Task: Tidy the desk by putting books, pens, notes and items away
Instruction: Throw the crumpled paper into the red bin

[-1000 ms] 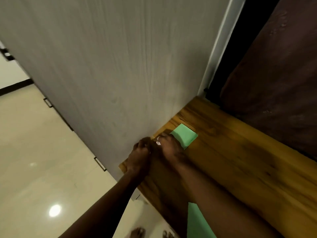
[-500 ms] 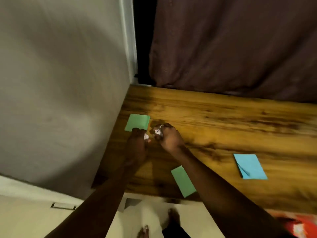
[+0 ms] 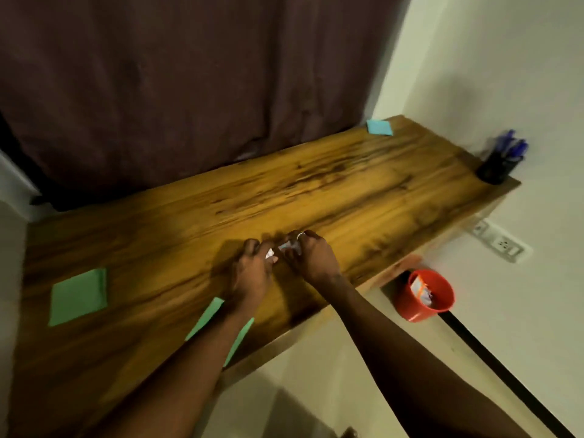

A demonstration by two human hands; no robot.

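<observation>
Over the middle of the wooden desk [image 3: 363, 197], my left hand [image 3: 252, 273] and my right hand [image 3: 311, 257] meet and together pinch a small crumpled scrap of paper [image 3: 279, 249], white and pale blue. A green note [image 3: 79, 297] lies flat at the desk's left end. Another green note [image 3: 208, 314] sits at the front edge, partly under my left forearm. A blue note [image 3: 379, 127] lies at the far right corner. A dark pen holder [image 3: 496, 167] with several blue pens stands at the right end.
A red bin [image 3: 420, 308] with paper in it stands on the floor under the desk's right end. A dark curtain [image 3: 189, 83] hangs behind the desk. A wall socket [image 3: 497, 243] sits low on the right wall.
The view has swung right, from the grey panel at the left to the whole desk. Both hands have moved right along the desk, away from the green note, still holding the scrap between them.
</observation>
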